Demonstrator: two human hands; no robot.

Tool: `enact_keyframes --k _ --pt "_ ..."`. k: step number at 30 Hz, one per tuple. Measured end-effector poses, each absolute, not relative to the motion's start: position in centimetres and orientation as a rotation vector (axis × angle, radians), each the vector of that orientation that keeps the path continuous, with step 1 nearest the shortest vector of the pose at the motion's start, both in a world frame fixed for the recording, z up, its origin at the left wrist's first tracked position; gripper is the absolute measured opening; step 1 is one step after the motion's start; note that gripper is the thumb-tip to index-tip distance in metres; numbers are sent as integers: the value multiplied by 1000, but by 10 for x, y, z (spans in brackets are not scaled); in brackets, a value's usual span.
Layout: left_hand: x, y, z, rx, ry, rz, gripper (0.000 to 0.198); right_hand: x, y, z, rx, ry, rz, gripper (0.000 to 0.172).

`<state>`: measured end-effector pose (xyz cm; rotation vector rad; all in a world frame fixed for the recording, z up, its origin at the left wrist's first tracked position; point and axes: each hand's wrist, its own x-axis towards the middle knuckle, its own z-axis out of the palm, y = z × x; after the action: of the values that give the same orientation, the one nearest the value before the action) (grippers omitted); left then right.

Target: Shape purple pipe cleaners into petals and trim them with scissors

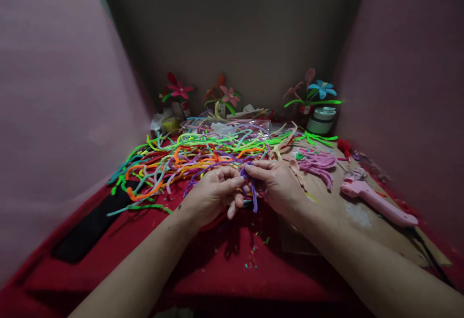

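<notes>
Both hands meet over the near side of a heap of colourful pipe cleaners (203, 151). Between them is a purple pipe cleaner (254, 197), bent, with one end hanging down. My left hand (217, 195) pinches it between thumb and forefinger, the other fingers curled loosely. From the other side my right hand (281, 182) grips the same purple piece with thumb and forefinger near its upper bend. The fingers hide part of its shape. Just right of my right hand lie bent pink pipe cleaner pieces (319, 163).
A pink hot glue gun (379, 202) with a black cord rests on a cardboard sheet (326, 226) at right. A black flat object (94, 226) lies at left on the red cloth (145, 260). Behind stand pipe cleaner flowers (322, 88) and a pale lidded jar (321, 120).
</notes>
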<state>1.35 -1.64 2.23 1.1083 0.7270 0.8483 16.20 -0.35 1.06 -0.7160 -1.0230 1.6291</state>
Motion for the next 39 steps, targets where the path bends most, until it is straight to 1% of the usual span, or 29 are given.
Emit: enact_keyframes --k 5,10,19,22,26,31,36,39 --pt "15 -17 23 1133 717 864 11 162 -3 12 -693 -984 1691 20" --pt "16 -19 21 1219 786 867 14 161 -2 11 -734 -889 1613 20" --pt "20 -20 25 1251 887 924 11 164 -1 12 -770 -996 1541 14" --pt "22 -22 27 1300 951 927 11 164 1 9 -783 -992 1525 16" --pt "23 -24 27 1366 1044 925 16 162 2 7 -840 -981 1498 20" --pt "24 -24 26 1368 1061 927 20 161 -1 9 -844 -1003 1489 19" --pt "24 -24 25 1413 1047 984 19 162 0 11 -815 -1004 1552 20" --pt "24 -24 24 1463 1044 1010 18 163 -1 12 -837 -1006 1528 21"
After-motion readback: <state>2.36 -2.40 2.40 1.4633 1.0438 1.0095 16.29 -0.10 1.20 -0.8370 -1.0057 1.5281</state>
